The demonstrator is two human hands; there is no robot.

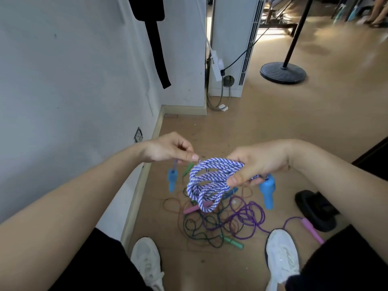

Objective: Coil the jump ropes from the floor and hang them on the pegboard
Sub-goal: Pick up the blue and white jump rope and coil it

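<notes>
Blue-and-white braided rope (210, 181) hangs coiled above the floor tangle (220, 221) — right hand (256, 162) clenches the loops so they hold together, left hand (168, 149) pinches the free end, likely to wrap it.

right hand (255, 164): grips coiled blue-white rope (206, 183)
left hand (170, 149): pinches its end — blue handle (172, 180) dangling
floor (273, 122): tangled ropes (220, 223)

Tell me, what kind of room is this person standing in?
Probably a home or small studio room, perhaps used for exercise: jump ropes lie tangled on the wood-look floor, and a tall white air conditioner stands in the corner.
</notes>
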